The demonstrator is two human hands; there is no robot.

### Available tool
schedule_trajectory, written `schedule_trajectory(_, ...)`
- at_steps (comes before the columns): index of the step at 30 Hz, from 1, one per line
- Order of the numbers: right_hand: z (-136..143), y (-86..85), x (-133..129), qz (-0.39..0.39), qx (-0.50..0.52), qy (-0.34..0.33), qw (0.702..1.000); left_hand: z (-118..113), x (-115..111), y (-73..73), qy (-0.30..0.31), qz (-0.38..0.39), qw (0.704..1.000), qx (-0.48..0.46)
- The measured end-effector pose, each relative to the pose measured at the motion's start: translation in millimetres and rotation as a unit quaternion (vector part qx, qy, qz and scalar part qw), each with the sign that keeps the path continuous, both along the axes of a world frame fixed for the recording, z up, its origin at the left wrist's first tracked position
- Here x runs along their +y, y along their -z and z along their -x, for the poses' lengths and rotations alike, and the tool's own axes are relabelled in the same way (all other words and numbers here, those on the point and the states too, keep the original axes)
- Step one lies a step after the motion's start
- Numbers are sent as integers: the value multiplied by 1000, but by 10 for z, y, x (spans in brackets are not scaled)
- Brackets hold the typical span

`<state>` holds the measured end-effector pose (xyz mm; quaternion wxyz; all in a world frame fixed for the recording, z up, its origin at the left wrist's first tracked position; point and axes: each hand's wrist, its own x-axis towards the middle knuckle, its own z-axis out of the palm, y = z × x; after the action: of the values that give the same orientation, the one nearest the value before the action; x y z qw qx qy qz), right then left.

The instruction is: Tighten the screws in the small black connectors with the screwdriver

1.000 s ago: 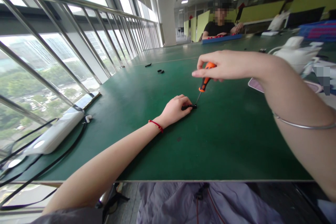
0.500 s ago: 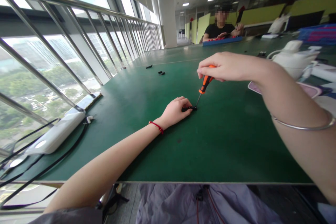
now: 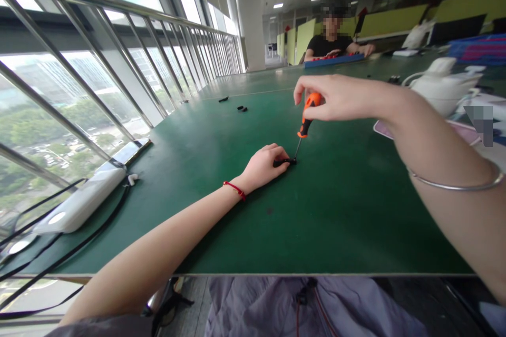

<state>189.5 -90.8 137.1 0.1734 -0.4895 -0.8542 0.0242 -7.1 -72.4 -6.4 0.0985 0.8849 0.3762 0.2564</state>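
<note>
Screwdriver [image 3: 307,121] tip sits on the small black part [image 3: 285,161] that the left hand [image 3: 263,166] pins to the green table [image 3: 336,210]; right hand [image 3: 336,97] pinches the orange handle. Fastening looks underway, unfinished. Farther off lie loose black pieces [image 3: 242,109].

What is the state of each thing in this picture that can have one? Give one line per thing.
Left hand: resting on the table, pinning the small black part.
Small black part: flat on the green table, held.
Right hand: shut on the screwdriver.
Screwdriver: near upright, tip on the part.
Loose black pieces: lying untouched.
</note>
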Motion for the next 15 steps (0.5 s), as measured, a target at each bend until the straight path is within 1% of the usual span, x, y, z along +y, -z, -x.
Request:
schedule_trajectory(3, -4, -7, -15, 20, -13, 13, 1000, -4, -3, -4, -1, 0, 1000, 1)
schedule_trajectory(5, -9, -15, -24, 29, -15, 8, 999, -5, -5, -3, -2, 0, 1000, 3)
schedule_trajectory(9, -19, -22, -23, 20, -5, -8, 1000, -6, -8, 0, -9, 1, 1000, 8)
schedule_trajectory(13, -20, -30, -42, 65, 13, 10, 998, -6, -3, 1, -4, -5, 1000, 6)
schedule_trajectory(15, -18, -35, -50, 72, 21, 9, 997, -6, -1, 5, -4, -6, 1000, 5)
